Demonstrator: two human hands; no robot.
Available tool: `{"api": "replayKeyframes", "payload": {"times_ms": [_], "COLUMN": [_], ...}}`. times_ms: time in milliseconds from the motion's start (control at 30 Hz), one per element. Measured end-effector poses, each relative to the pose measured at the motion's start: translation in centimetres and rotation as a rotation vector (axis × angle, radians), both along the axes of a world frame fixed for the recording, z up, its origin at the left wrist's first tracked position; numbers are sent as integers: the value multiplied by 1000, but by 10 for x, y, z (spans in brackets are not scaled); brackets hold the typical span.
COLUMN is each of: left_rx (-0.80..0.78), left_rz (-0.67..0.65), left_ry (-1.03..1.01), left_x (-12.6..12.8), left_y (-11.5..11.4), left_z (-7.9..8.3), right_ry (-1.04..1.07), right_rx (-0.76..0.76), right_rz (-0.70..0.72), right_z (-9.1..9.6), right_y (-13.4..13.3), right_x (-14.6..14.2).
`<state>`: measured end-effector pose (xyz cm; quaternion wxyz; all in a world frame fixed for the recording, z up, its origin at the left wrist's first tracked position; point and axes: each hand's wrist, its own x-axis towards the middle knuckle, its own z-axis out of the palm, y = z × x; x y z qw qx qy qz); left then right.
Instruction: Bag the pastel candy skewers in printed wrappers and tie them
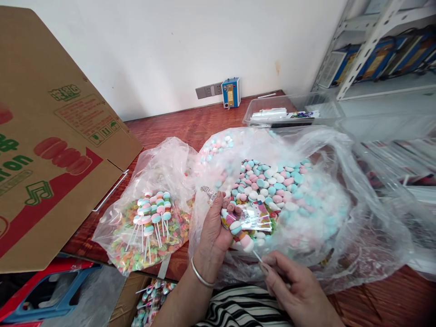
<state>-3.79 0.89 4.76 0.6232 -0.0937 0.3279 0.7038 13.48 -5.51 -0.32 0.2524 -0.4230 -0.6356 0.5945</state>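
The right hand (293, 279) has its fingers pinched on the stick of a marshmallow lollipop (246, 243), which points away from them, its long axis running obliquely forward and to the left. The left hand (216, 225) grips a stack of printed wrappers (256, 216) between its fingers. The lollipop's upper end lies just beside these left fingers, at the near edge of the stack; whether they touch it cannot be told. The right hand is nearer to the stick, the left to the marshmallows. Beyond the left fingers, a marshmallow pile (264, 184) fills a large plastic bag (381, 259), whose loose film spreads around both hands and could snag the stick. Left of the fingers, several finished lollipops (153, 210) rest on a candy bag (163, 156); farther left stands a cardboard box (34, 81).
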Motion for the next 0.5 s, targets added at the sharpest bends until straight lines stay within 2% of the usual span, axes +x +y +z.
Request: {"api": "replayKeyframes", "payload": {"times_ms": [67,133,200,267,333,367,433,500], "left_rx": [-36,-56,-62,-51,-35,-23,15,69], "left_rz": [17,18,7,-4,-14,-22,-39,-56], "left_ry": [36,70,96,114,115,104,59,2], "left_x": [1,2,3,5,6,6,6,5], "left_y": [1,1,1,-1,-2,-2,-2,-2], "left_z": [2,1,-2,-9,-15,-18,-21,-22], "right_ry": [-168,-284,-361,-394,-344,-288,-153,-32], "right_rx": [476,870,1113,1206,1155,1056,727,319], "right_rz": [-67,-116,-117,-94,-80,-73,-58,-53], "right_z": [1,1,0,0,2,4,8,11], "right_y": [4,8,10,10,10,11,11,12], "right_x": [1,1,2,2,1,0,-1,-3]}}
